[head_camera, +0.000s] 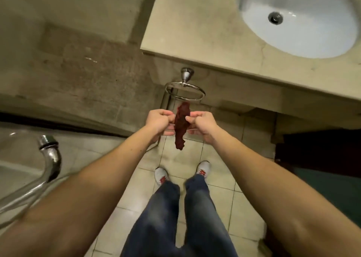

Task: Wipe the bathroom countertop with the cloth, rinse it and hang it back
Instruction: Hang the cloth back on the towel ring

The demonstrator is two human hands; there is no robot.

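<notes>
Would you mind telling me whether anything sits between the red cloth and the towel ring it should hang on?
Nothing visible does. The cloth, pinched by the left hand and right hand, hangs just below the bare towel ring.

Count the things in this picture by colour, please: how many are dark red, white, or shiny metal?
Dark red: 1, the cloth, held by the left hand and right hand.
White: 3, the sink and two shoes.
Shiny metal: 2, the towel ring and the tap.
Total: 6.

A beige tiled floor (175, 165) is shown below stained walls (78, 65); a chrome towel ring (185, 92) is mounted beside a white basin (304, 22).
</notes>
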